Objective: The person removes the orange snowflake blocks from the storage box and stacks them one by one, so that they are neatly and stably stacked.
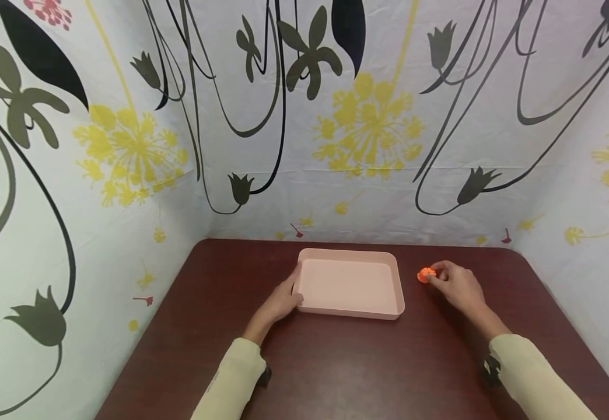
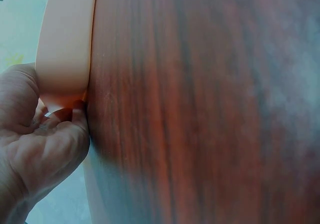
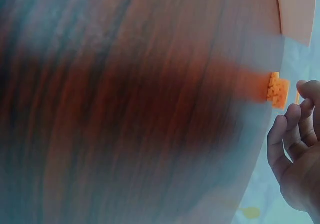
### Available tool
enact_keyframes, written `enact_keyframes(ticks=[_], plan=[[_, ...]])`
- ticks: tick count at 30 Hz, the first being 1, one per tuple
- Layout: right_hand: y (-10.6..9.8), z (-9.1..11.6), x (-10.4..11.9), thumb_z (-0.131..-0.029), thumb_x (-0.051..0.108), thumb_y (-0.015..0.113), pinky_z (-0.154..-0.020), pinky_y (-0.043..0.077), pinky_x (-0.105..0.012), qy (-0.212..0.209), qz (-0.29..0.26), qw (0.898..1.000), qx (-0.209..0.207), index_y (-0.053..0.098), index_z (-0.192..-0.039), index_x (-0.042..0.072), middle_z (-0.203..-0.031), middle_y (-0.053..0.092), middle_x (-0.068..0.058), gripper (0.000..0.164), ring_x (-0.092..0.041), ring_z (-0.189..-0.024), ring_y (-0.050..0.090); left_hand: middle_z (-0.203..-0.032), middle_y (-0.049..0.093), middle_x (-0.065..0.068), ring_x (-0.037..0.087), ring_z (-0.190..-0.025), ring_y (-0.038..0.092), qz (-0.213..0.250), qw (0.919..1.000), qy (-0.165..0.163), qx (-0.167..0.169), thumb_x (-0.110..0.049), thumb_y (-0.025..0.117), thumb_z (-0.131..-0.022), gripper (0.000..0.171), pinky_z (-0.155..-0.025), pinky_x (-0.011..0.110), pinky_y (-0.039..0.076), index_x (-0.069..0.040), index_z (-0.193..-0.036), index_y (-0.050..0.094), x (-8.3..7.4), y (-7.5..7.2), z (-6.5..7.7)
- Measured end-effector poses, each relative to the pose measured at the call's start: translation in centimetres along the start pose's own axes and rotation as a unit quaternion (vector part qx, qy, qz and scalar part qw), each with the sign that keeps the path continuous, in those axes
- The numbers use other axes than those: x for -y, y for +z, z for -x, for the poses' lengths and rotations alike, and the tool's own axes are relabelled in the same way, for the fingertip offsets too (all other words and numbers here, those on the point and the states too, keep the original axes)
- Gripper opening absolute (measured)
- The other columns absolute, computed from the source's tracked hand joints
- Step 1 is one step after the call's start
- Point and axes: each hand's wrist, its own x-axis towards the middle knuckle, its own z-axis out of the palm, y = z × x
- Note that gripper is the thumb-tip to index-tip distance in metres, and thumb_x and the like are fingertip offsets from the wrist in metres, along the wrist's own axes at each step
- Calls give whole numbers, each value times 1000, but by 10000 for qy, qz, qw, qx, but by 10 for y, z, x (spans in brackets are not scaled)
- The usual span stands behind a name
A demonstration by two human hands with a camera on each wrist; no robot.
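A shallow pale pink rectangular tray (image 1: 349, 286) rests on the dark reddish-brown table. My left hand (image 1: 279, 298) grips its left side near the front corner, thumb and fingers to either side of the wall. The left wrist view shows that hand (image 2: 45, 139) close up, curled at the tray's end (image 2: 65, 44). To the right of the tray, my right hand (image 1: 459, 286) pinches a small bright orange piece (image 1: 426, 275) between thumb and index finger. In the right wrist view this orange piece (image 3: 278, 91) has a toothed edge; the right hand's (image 3: 297, 149) other fingers are bent below it.
The table (image 1: 346, 361) has rounded far corners and a glossy wood-grain top. White cloth (image 1: 294, 151) printed with grey stems and yellow flowers hangs behind it and along both sides. Dark bands (image 1: 264, 376) show at both sleeve cuffs.
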Motion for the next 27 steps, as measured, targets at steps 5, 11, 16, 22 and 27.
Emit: enact_keyframes(ticks=[5,11,16,22,27], plan=[[2,-3,-1,-95,26,76,-55,39,-32,-5,67,9999,154,70,-122,-2,-79,65,-5,40,-16,-63,50,-175,29,3,26,-135,44,39,10000,-40,7,-8,58,-88,99,-101,45,39,-35,-171,12,0,-1,1],[5,-4,-5,-95,25,76,-57,39,-32,-42,117,9998,167,70,-122,-1,-80,64,-5,38,-16,-64,51,-175,30,2,24,-137,44,-49,10000,-2,-40,-8,59,-86,100,-100,45,40,-36,-171,15,1,-1,-1],[4,-1,-9,-94,23,76,-57,38,-32,-80,115,9998,147,70,-120,-1,-77,63,-4,36,-16,-64,50,-174,32,5,24,-140,44,-56,10000,42,-36,-6,60,-85,99,-103,45,40,-36,-170,20,1,0,-2],[4,-1,-6,-95,23,75,-58,38,-31,-136,84,9996,224,70,-121,-2,-77,63,-5,37,-16,-64,50,-169,41,7,21,-93,54,-27,9997,122,-223,-5,59,-85,94,-84,35,45,-34,-169,27,3,1,-1],[4,-4,-2,-96,24,75,-58,38,-32,-44,106,9995,293,68,-125,-2,-78,64,-5,40,-16,-64,51,-162,46,11,13,-56,30,26,9995,230,-225,-4,58,-87,90,-66,28,42,-31,-168,31,2,-2,-1]])
